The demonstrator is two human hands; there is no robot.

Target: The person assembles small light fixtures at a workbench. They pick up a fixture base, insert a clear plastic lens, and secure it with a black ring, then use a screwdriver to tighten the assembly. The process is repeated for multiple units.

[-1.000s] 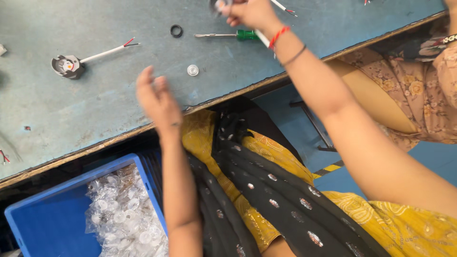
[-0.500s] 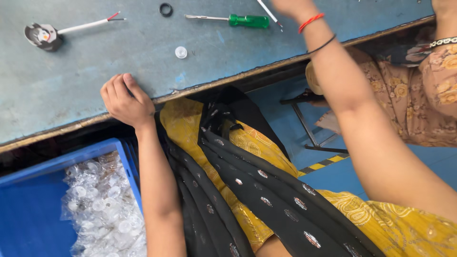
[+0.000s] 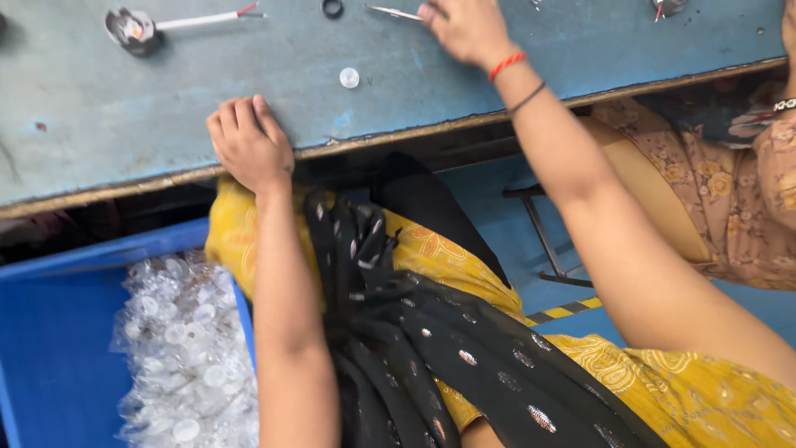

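- Left hand (image 3: 249, 143): rests knuckles-up at the near edge of the blue-grey surface (image 3: 497, 83), fingers curled together over the rim. Grip closed into a loose fist; whether it encloses anything cannot be told from this angle.
- Right hand (image 3: 466, 29): reaches across to the far part of the surface, fingertips closed on the shaft of a screwdriver (image 3: 394, 12). Only the metal shaft shows; the handle is hidden under the hand. Pinch looks light, consistent with picking the tool up flat off the surface.
- Small white round cap (image 3: 349, 77): lies loose on the surface between the two hands, apart from both.
- Black rubber ring (image 3: 332, 8): near the far edge, just beside the screwdriver tip, not touching it as far as can be seen.
- Metal lamp base with white lead (image 3: 137, 29): lies on its side at the far left; wire ends red and dark, pointing toward the ring.
- Blue bin (image 3: 50, 332): sits below the surface edge by the left side of the lap, holding a heap of clear plastic caps (image 3: 178, 340), within easy drop of the left arm.
- Another person's patterned sleeve (image 3: 746, 182) enters at right; that hand is mostly out of view.
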